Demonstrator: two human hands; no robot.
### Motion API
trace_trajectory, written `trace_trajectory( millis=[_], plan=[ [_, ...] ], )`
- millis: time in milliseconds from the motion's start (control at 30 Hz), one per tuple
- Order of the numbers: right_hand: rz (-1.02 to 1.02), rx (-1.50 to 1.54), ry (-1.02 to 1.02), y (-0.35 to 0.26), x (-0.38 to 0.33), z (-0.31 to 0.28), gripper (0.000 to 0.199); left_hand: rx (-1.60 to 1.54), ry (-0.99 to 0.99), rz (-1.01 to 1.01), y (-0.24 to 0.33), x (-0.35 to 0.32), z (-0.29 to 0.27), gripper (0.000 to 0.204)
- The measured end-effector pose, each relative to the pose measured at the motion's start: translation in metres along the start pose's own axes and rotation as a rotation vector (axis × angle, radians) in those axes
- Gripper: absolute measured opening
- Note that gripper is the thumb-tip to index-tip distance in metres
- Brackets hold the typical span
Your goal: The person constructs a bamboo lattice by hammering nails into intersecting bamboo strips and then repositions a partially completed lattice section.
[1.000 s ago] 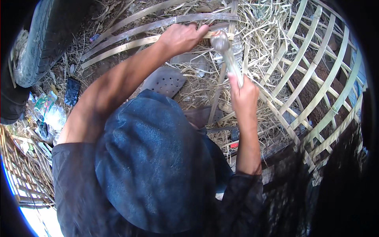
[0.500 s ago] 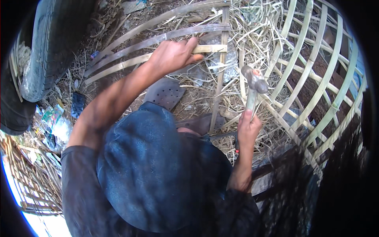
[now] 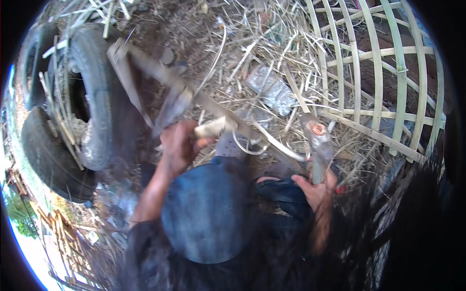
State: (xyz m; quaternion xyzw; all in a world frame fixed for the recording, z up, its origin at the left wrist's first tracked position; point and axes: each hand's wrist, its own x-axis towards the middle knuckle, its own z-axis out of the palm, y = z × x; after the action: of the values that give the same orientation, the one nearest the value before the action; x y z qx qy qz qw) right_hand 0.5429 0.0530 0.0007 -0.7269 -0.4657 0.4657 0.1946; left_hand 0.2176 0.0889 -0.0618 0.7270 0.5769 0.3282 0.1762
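My left hand is shut on a bundle of long flat bamboo slats that runs from the upper left across the straw to the middle. My right hand grips the handle of a hammer, whose worn head stands upright, to the right of the slats and clear of them. A curved pale strip loops between the two hands. A dark blue cap fills the lower middle and hides what lies under it.
Two old tyres stand at the left. A woven bamboo lattice frame curves along the right. Dry straw and a crumpled clear wrapper cover the ground. More bamboo sticks lie at the lower left.
The hammer came off the slats and now stands raised at the right. My left hand shifted left and nearer along the slats. The view swung, bringing the tyres in.
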Motion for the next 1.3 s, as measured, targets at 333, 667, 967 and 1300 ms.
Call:
trace_trajectory(
  millis=[333,667,967,1300],
  plan=[
    [-0.123,-0.145,0.067,-0.006,-0.040,-0.009,0.019,-0.289,0.156,0.340,0.032,-0.006,-0.051,0.044],
    [-0.166,0.129,0.152,-0.051,-0.071,-0.034,0.026,-0.213,0.504,0.719,0.065,0.019,-0.083,0.051],
    [-0.551,-0.058,0.391,-0.026,-0.134,-0.054,0.024,-0.213,0.580,0.847,0.107,0.010,-0.121,0.056],
    [-0.482,0.012,0.557,-0.051,-0.197,-0.055,0.019,-0.336,0.495,0.878,0.144,-0.001,-0.145,0.057]
  ],
)
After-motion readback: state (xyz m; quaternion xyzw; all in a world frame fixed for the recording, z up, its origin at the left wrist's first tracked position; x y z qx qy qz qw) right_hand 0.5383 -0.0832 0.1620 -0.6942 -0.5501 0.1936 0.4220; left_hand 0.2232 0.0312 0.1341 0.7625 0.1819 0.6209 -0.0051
